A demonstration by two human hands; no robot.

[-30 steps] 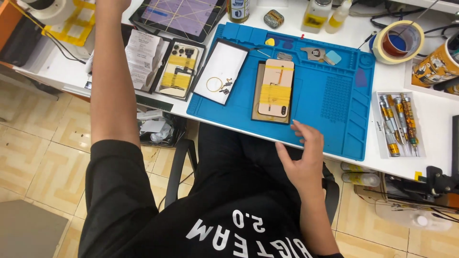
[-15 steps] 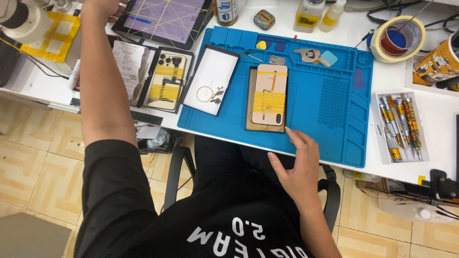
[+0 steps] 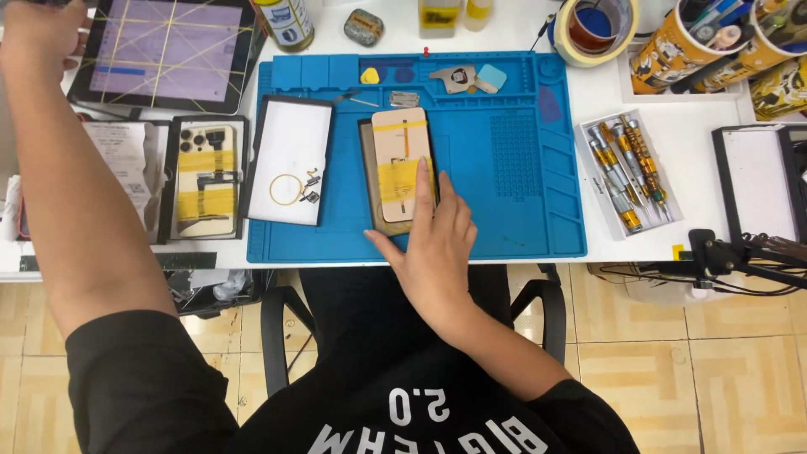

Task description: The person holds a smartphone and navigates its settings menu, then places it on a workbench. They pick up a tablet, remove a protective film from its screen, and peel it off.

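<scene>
Fingers [image 3: 444,197] of right hand [image 3: 437,248]: flat, unclenched, pressing taped phone [image 3: 402,164] mid blue mat [image 3: 521,202] near tabletop's front edge; left hand [image 3: 38,34] at far-left corner, grip unclear; best kept steady, pressure light, tape undisturbed.

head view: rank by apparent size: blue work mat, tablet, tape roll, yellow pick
Largest to smallest, as they look:
1. blue work mat
2. tablet, though its top edge is cut off by the frame
3. tape roll, also partly cropped
4. yellow pick
All lie on the same table, so nearness hardly skews this.
</scene>
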